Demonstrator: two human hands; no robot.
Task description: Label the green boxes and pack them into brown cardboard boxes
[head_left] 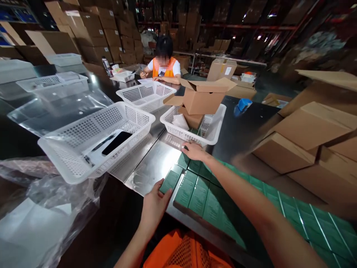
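Note:
My left hand (155, 203) grips the near end of a small green box (171, 179), thumb on one side and fingers on the other. That box sits slightly apart from the rows of shiny, wrapped-looking green boxes (199, 195) on the metal table (150, 162). My right hand (195, 152) is closed just past the far end of the rows, close to the front wall of a white basket (185, 134). A small dark bit shows at its fingertips, too small to name. My right forearm passes over the boxes and hides some of them.
A white basket (67, 172) at left holds a phone (117, 143) and a pen. Another basket (146, 105) stands behind. An open carton (202, 101) rests on the right basket. Cartons (290, 152) are stacked at right, near a blue cup (244, 105). A person (164, 69) sits opposite, writing.

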